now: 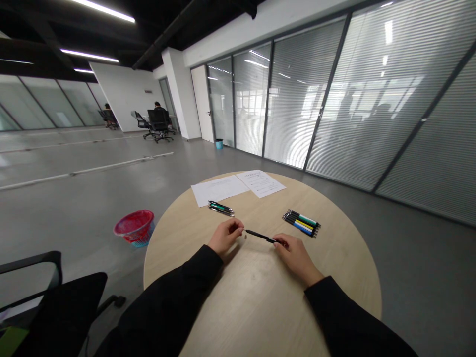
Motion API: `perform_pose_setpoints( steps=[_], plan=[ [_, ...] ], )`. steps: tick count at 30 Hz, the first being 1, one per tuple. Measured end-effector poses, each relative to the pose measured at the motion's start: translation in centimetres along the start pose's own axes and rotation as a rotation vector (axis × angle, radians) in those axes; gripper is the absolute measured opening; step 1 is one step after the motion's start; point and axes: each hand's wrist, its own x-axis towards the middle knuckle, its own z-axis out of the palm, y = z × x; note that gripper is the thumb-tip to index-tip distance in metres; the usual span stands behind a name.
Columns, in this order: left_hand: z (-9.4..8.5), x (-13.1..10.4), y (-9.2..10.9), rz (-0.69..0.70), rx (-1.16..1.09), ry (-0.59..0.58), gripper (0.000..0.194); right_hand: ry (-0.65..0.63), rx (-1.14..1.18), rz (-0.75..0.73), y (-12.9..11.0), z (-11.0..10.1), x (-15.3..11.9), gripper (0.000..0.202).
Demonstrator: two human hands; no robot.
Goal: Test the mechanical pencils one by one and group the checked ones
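A black pen [259, 235] spans the gap between my two hands, just above the table. My right hand [297, 255] is closed on its right end, thumb and fingers pinched together. At the other end, the fingertips of my left hand [225, 237] are pinched at the pen's pale tip. A small group of black pens [220, 208], one with a green part, lies beyond my left hand. Up and to the right of my right hand, a row of several pens [302, 223] lies side by side, with green, white, yellow and blue barrels.
Two paper sheets [221, 189] lie at the far side of the round wooden table [256, 307]. A red and blue basket [134, 225] stands on the floor to the left, near a black chair [70, 307]. People sit in the background by office chairs [159, 121].
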Motion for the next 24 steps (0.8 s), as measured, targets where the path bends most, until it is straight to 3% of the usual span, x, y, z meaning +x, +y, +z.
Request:
perform_pose_setpoints(
  steps=[6, 12, 24],
  plan=[
    [0.2, -0.2, -0.4, 0.048, 0.028, -0.065, 0.014, -0.004, 0.004, 0.001, 0.2, 0.1, 0.0, 0.023],
    [0.2, -0.1, -1.3, 0.087, -0.053, -0.068, 0.031, 0.004, 0.022, 0.008, 0.1, 0.1, 0.0, 0.023],
    [-0.1, -0.2, -0.7, 0.065, 0.112, -0.018, 0.018, 0.003, 0.036, 0.015, -0.1, 0.0, 0.0, 0.023]
  ],
)
